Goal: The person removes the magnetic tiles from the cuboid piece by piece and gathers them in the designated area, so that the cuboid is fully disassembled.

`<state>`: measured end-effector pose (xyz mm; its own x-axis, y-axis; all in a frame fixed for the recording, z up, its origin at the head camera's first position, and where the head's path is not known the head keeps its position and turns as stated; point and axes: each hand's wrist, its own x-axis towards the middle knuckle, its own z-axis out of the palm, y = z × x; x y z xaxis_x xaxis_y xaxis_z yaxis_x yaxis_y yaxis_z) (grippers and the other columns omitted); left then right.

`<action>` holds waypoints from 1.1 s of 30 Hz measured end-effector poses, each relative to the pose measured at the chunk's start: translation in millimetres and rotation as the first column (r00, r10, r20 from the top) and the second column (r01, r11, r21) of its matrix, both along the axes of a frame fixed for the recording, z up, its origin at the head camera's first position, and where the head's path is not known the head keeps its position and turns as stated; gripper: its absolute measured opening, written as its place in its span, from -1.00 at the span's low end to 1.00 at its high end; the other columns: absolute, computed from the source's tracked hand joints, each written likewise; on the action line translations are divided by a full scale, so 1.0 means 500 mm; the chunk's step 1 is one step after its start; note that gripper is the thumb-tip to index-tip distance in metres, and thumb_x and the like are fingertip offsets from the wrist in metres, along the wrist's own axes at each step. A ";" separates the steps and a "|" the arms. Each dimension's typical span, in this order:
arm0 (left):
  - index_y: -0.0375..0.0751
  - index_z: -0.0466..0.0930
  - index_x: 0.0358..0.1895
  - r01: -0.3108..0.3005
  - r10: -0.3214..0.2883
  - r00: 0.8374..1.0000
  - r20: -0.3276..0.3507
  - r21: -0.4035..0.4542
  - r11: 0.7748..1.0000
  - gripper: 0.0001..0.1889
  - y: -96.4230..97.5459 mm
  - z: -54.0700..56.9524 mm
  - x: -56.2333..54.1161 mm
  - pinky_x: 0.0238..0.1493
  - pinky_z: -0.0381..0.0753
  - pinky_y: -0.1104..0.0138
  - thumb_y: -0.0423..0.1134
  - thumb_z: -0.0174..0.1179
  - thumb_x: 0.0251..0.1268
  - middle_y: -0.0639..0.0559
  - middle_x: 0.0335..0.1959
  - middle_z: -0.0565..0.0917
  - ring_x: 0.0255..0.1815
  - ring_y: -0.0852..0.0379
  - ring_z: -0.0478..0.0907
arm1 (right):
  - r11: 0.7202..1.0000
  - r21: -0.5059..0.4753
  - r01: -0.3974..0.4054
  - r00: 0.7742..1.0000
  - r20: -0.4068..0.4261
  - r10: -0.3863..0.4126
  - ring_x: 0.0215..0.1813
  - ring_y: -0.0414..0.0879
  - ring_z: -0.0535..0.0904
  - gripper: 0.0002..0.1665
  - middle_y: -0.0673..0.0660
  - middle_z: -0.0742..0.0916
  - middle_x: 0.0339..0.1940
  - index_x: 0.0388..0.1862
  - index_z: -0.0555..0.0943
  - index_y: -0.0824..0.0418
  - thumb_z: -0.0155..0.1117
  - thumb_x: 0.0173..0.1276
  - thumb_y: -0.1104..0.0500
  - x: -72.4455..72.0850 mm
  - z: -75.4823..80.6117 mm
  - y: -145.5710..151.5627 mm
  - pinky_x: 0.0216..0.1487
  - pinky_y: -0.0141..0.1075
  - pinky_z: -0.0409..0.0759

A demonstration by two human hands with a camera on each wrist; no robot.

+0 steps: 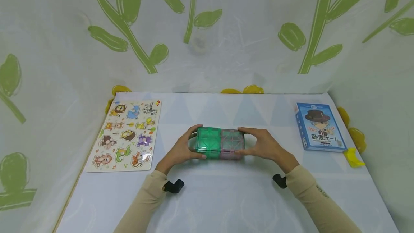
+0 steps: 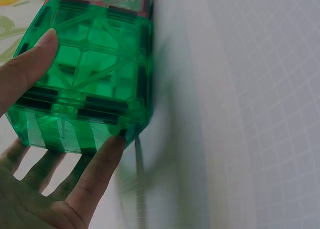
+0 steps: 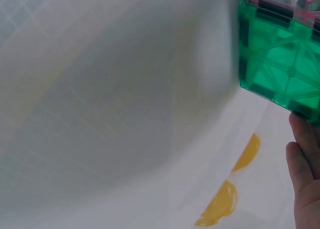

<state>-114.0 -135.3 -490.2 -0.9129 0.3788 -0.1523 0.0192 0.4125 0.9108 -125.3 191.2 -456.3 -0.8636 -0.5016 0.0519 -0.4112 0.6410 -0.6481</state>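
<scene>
Two see-through magnetic-tile cubes sit side by side at the middle of the table, a green cube (image 1: 208, 141) on the left and a pink-edged cube (image 1: 232, 142) on the right. My left hand (image 1: 182, 151) grips the green cube from its left end, thumb on one face and fingers spread on others, as the left wrist view shows. From the opposite end my right hand (image 1: 263, 145) holds the pink-edged cube between thumb and fingers. A green tile (image 3: 285, 59) shows near its fingertips in the right wrist view. Whether the cubes touch the table is hard to tell.
An animal puzzle board (image 1: 127, 136) lies at the left of the white table (image 1: 220, 197). At the right is a blue game box (image 1: 321, 127), with a small yellow piece (image 1: 353, 158) by its near corner. A leaf-patterned curtain (image 1: 242, 56) surrounds the table.
</scene>
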 end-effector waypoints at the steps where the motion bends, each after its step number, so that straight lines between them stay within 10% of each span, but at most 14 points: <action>1: 0.24 0.09 0.56 -0.001 0.001 1.000 0.003 0.001 1.000 0.17 0.000 0.001 0.000 0.34 0.49 -0.21 -0.21 0.64 -0.17 -0.09 0.57 0.25 0.60 -0.28 0.15 | 1.000 0.002 -0.003 1.000 -0.002 0.003 0.29 0.14 0.63 -0.02 0.19 0.71 0.24 0.37 0.53 0.20 0.66 -0.03 -0.11 -0.001 0.001 0.000 0.32 0.13 0.57; 14: 0.29 0.07 0.55 0.016 -0.016 1.000 0.013 0.015 1.000 0.16 0.001 0.005 -0.003 0.28 0.57 -0.16 -0.21 0.63 -0.14 -0.11 0.58 0.22 0.61 -0.29 0.13 | 0.997 0.059 -0.044 0.999 -0.011 0.044 0.24 0.10 0.67 -0.05 0.18 0.74 0.19 0.34 0.56 0.24 0.60 0.03 -0.19 -0.010 0.019 0.001 0.26 0.09 0.62; 24: 0.34 0.07 0.54 0.010 -0.009 1.000 0.012 -0.021 1.000 0.16 0.000 0.000 0.000 0.35 0.48 -0.20 -0.19 0.64 -0.16 -0.06 0.58 0.24 0.62 -0.24 0.14 | 0.992 -0.097 0.087 0.989 0.132 -0.074 0.25 0.18 0.65 -0.51 0.21 0.74 0.19 0.24 0.64 0.21 0.04 0.59 -0.07 -0.018 0.019 0.006 0.26 0.16 0.60; 33: 0.34 0.08 0.54 0.005 -0.005 1.000 0.006 -0.015 1.000 0.16 -0.003 -0.005 0.001 0.35 0.46 -0.24 -0.19 0.64 -0.16 -0.05 0.58 0.24 0.62 -0.24 0.13 | 0.949 -0.259 0.181 0.983 0.076 -0.167 -0.08 0.03 0.77 -0.79 0.17 0.82 -0.17 -0.10 0.75 0.22 0.28 0.45 0.14 -0.027 -0.002 -0.020 -0.04 -0.50 0.67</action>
<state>-113.3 -136.7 -492.6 -0.9100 0.3809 -0.1638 0.0155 0.4261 0.9046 -138.8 180.9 -457.1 -0.9412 -0.3180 0.1143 -0.2696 0.5026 -0.8214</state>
